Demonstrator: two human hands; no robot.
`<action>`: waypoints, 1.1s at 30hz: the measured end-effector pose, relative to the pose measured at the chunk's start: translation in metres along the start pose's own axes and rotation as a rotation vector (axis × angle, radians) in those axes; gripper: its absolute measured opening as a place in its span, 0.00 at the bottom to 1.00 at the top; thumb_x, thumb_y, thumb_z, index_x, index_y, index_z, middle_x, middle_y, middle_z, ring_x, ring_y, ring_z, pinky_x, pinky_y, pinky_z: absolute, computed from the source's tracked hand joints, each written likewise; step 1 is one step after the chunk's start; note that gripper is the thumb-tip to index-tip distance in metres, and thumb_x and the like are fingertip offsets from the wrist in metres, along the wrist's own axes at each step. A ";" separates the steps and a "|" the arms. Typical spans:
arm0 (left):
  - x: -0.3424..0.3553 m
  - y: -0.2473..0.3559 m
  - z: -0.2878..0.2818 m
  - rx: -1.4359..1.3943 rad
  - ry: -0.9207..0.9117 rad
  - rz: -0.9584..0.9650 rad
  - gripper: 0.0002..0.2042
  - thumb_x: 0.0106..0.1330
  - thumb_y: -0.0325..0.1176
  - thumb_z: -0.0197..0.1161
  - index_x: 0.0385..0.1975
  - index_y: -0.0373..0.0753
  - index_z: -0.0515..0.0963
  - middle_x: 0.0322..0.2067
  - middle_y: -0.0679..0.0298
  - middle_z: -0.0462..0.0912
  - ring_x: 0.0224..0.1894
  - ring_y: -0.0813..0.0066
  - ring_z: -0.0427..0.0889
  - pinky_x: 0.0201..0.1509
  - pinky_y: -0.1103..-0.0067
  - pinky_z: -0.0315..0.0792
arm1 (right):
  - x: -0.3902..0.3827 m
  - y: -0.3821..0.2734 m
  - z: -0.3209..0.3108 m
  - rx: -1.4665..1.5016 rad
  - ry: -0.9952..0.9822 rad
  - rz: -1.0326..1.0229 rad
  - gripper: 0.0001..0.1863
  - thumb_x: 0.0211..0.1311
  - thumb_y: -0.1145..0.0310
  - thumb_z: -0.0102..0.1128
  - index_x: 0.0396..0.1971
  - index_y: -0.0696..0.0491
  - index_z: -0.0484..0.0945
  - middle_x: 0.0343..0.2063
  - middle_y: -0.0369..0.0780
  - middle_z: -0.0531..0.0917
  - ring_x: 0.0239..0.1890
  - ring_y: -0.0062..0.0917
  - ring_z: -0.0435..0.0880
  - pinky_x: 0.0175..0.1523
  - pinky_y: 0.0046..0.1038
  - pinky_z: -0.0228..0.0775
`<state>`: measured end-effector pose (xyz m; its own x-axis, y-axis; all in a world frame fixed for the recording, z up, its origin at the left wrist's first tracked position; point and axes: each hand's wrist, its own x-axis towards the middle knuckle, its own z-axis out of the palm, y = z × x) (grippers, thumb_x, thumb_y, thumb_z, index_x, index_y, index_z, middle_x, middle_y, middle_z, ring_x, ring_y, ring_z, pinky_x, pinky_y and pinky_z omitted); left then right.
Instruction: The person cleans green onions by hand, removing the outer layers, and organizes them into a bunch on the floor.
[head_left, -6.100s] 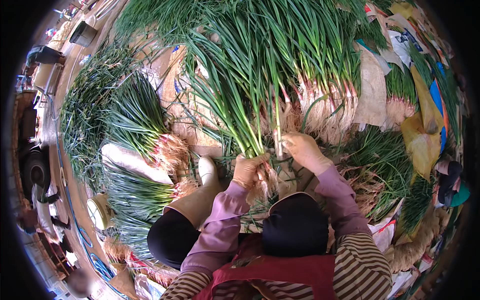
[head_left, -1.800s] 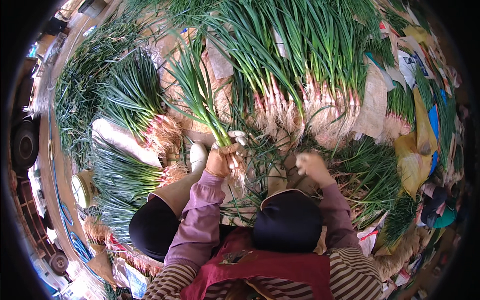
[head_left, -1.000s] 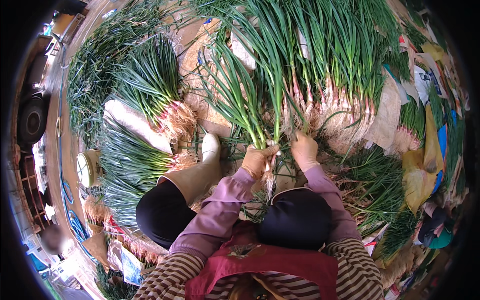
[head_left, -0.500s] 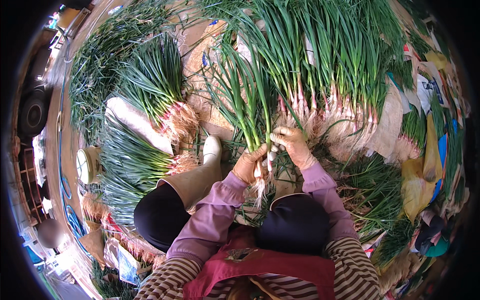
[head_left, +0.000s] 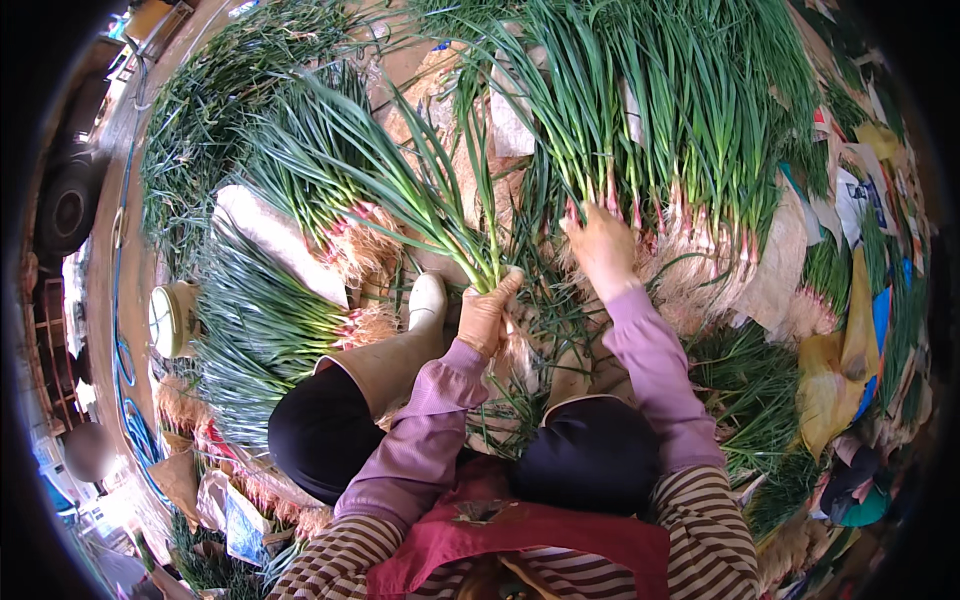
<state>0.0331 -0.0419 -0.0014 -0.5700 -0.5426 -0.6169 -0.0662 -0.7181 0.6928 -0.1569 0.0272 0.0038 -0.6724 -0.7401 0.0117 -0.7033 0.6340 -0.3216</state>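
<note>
My gloved left hand [head_left: 482, 312] is closed round a small bundle of long green onions [head_left: 488, 256], their leaves fanning up and left, pale roots hanging below the fist. My gloved right hand [head_left: 598, 245] reaches up to the pink-white stalk bases of the large row of green onions [head_left: 670, 140], fingers curled among them; exactly what they grip is hidden. My white boot [head_left: 428, 300] stands just left of my left hand.
Two onion bunches [head_left: 290, 320] lie at left beside a pale bucket [head_left: 174, 318], with loose leaves [head_left: 190, 160] behind. A blue hose [head_left: 130, 430] and a wheel [head_left: 68, 210] are farther left. At right are yellow sacks [head_left: 830, 390] and a crouching person [head_left: 850, 480].
My right hand has moved from the held bundle up and away to the big row. My left hand still holds the bundle, moved slightly left, its leaves now leaning farther left.
</note>
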 end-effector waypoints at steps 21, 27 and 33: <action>0.023 -0.012 -0.023 -0.168 0.001 0.153 0.07 0.60 0.33 0.63 0.29 0.36 0.77 0.19 0.67 0.75 0.18 0.80 0.71 0.21 0.85 0.66 | -0.052 0.026 -0.010 0.080 -0.631 0.099 0.19 0.55 0.55 0.59 0.36 0.56 0.80 0.23 0.42 0.81 0.26 0.33 0.80 0.33 0.34 0.73; 0.009 0.008 0.011 -0.176 -0.266 -0.007 0.11 0.61 0.29 0.61 0.41 0.35 0.74 0.20 0.66 0.74 0.17 0.81 0.71 0.16 0.85 0.64 | 0.043 0.077 0.012 -0.189 -0.003 0.081 0.12 0.63 0.62 0.51 0.31 0.54 0.79 0.12 0.32 0.73 0.08 0.13 0.63 0.13 0.21 0.59; 0.012 -0.009 0.009 -0.182 -0.180 -0.090 0.15 0.58 0.25 0.63 0.46 0.37 0.75 0.20 0.68 0.78 0.15 0.82 0.72 0.16 0.85 0.64 | -0.047 -0.015 -0.029 0.276 -0.324 0.007 0.07 0.56 0.64 0.60 0.26 0.51 0.77 0.19 0.37 0.79 0.19 0.19 0.78 0.24 0.25 0.71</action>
<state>0.0200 -0.0384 -0.0114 -0.7058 -0.3987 -0.5856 0.0158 -0.8353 0.5496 -0.1216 0.0592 0.0354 -0.5390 -0.7961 -0.2751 -0.5810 0.5879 -0.5629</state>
